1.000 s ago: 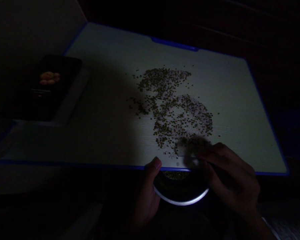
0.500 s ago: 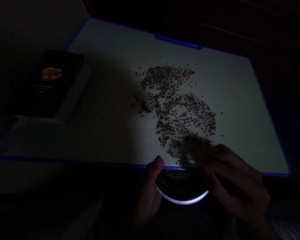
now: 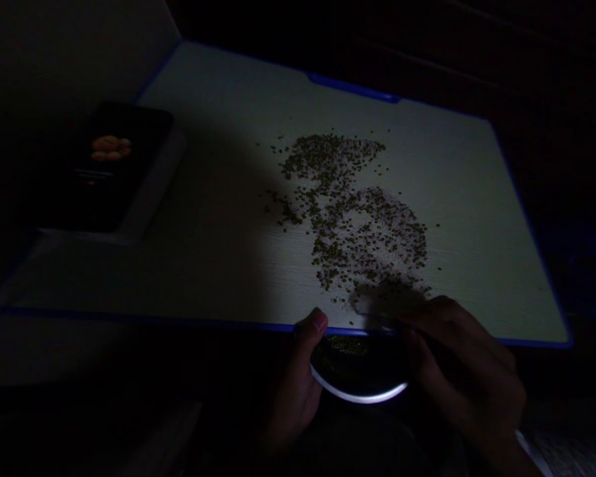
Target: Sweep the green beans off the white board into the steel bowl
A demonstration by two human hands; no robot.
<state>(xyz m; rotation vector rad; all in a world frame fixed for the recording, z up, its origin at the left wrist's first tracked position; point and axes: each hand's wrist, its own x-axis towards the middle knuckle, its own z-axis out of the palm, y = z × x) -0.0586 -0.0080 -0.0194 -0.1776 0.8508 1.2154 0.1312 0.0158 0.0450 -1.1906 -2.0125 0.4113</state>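
Two bare hands work at the near edge in very dim light; the left hand (image 3: 298, 391) is curled against the side of one round bowl (image 3: 362, 399), gripping it, its one visible thumb lying on the worktop's blue edge, its other fingers too dark to count; the right hand (image 3: 471, 371) is closed on one thin flat piece (image 3: 377, 318), pinched between thumb and fingers just over the near edge, though its shape is hard to make out in the shadow.

The one bowl sits below that edge, partly under it, between the two hands; its bright rim shows as a single curve, and inside lies one mass of small greenish grains (image 3: 346, 344).

One pale worktop (image 3: 218, 271) with a blue border spreads beyond; on it, right of the middle, lie scattered grains (image 3: 330, 245), dark green ones mixed with paler bits, far too many for me to count; they form two broad patches that run together, one nearer and one farther, with one small cluster off to the left and a few strays around.

One thick box-like item (image 3: 109, 179) rests at the left side, its dark top bearing one orange picture of rounded shapes; one blue tab (image 3: 352, 88) marks the far edge.
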